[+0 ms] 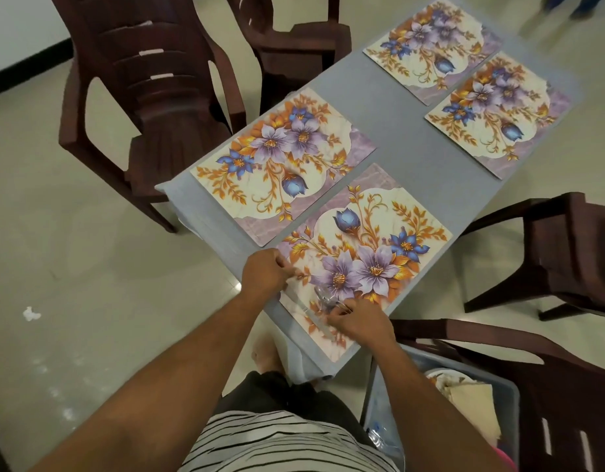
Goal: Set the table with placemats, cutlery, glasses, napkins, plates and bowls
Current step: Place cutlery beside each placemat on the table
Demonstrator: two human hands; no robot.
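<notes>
Four dark brown plastic armchairs ringed about a long grey-covered table [393, 107]: one at far left [148, 107], one at the far end [294, 39], one at right [563, 253], one at near right [549, 386]. Four rectangular placemats printed with purple and blue flowers and orange leaves laid flat on the cloth, in two pairs: nearest placemat [372, 253], one just beyond it to the left [280, 161], two well apart at the far end [430, 46] and [498, 114]. Grey plastic tub [505, 403] on the near-right chair seat, holding beige folded cloth and other items too blurred to name. Left hand [265, 272] curled, fingertips pinching something thin at the nearest placemat's left edge. Right hand [357, 318] curled over silvery cutlery [323, 299] lying on that placemat's near end, fingers pinching it; pieces too blurred to tell apart. Small white scrap [31, 314] on the pale tiled floor. No legible writing or labels anywhere.
</notes>
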